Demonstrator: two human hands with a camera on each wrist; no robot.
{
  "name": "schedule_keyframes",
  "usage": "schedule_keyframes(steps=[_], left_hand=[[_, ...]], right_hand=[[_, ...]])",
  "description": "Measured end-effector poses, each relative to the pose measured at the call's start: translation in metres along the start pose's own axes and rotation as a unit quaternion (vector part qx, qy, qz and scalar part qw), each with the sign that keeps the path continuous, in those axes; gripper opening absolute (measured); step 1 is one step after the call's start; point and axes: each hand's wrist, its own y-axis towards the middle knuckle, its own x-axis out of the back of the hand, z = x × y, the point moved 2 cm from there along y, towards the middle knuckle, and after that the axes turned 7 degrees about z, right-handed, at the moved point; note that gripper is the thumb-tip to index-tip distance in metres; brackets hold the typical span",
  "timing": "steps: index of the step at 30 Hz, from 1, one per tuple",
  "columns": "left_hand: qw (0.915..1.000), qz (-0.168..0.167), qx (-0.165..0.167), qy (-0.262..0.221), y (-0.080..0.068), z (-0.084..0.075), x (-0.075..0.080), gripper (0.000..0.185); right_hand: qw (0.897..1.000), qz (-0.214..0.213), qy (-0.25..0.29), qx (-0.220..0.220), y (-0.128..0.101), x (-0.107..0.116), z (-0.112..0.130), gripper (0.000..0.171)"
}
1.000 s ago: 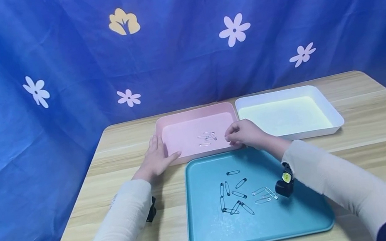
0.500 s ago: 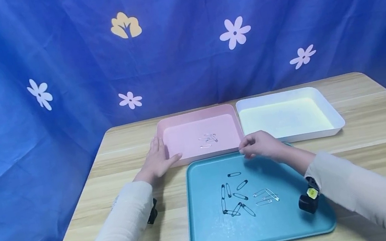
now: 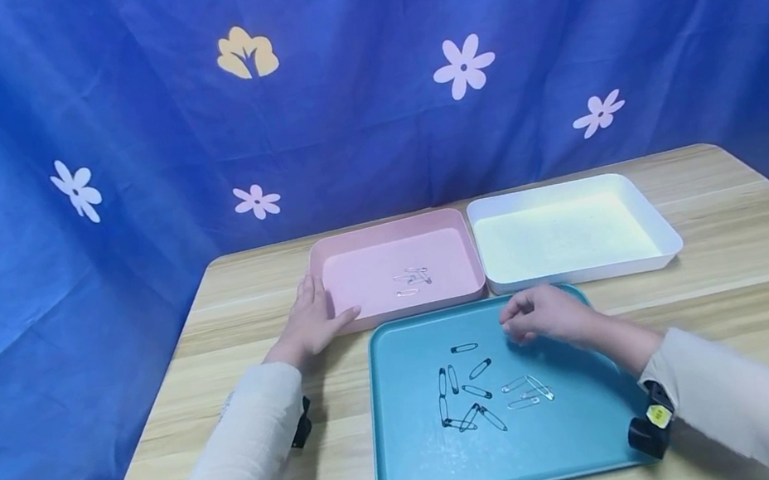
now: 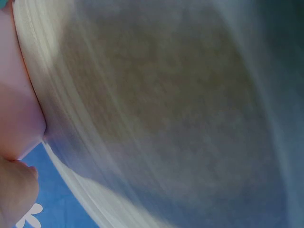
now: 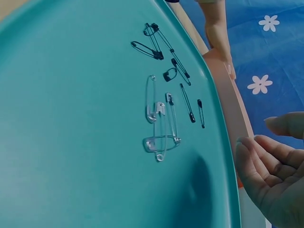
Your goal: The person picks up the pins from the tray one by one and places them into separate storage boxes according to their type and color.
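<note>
A teal tray (image 3: 418,453) lies at the table's front with several black safety pins (image 3: 465,395) and three silver safety pins (image 3: 529,390) on it. My right hand (image 3: 542,317) hovers over the tray's far right part, just behind the silver pins, fingers loosely curled and holding nothing. The right wrist view shows the silver pins (image 5: 159,124), the black pins (image 5: 161,45) and my bare fingertips (image 5: 259,161). My left hand (image 3: 310,319) rests flat on the table, touching the front left corner of a pink tray (image 3: 358,265) that holds several silver pins (image 3: 415,277). The left wrist view is a blur.
A white tray (image 3: 659,234) stands right of the pink one, behind the teal tray. Bare wooden table (image 3: 752,274) runs along the right and left sides. A blue flowered cloth (image 3: 113,149) hangs close behind the table.
My right hand has drawn back from over the pink tray, toward me and to the right, and is now above the teal tray. The left hand has stayed put.
</note>
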Motion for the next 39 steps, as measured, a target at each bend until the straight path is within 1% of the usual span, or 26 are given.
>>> schedule_keyframes(steps=[7,11,17,30,33,37,39], left_hand=[[1.0,-0.001,0.001,-0.003,0.001,0.001,-0.003,0.097],[1.0,0.0,0.001,-0.004,0.001,0.001,-0.003,0.096],[1.0,0.001,-0.001,0.0,0.002,0.001,-0.003,0.097],[1.0,-0.001,-0.006,0.004,0.002,0.003,-0.003,0.099],[1.0,-0.004,-0.008,0.004,0.002,0.003,-0.003,0.098],[1.0,-0.003,-0.007,0.001,0.001,0.002,-0.002,0.098],[1.0,-0.003,-0.005,0.001,0.002,0.002,-0.002,0.099]], right_hand=[[1.0,0.007,0.009,-0.004,-0.013,-0.001,-0.007,0.019],[1.0,0.02,0.021,0.003,-0.019,-0.003,-0.012,0.02],[0.999,0.033,0.033,-0.002,-0.027,-0.005,-0.019,0.02],[0.998,0.054,0.02,-0.008,-0.041,-0.009,-0.027,0.02],[0.999,0.051,0.003,-0.002,-0.043,-0.013,-0.028,0.02],[0.998,0.033,-0.057,-0.001,-0.044,-0.017,-0.027,0.02],[0.996,0.019,-0.092,-0.004,-0.043,-0.019,-0.025,0.017]])
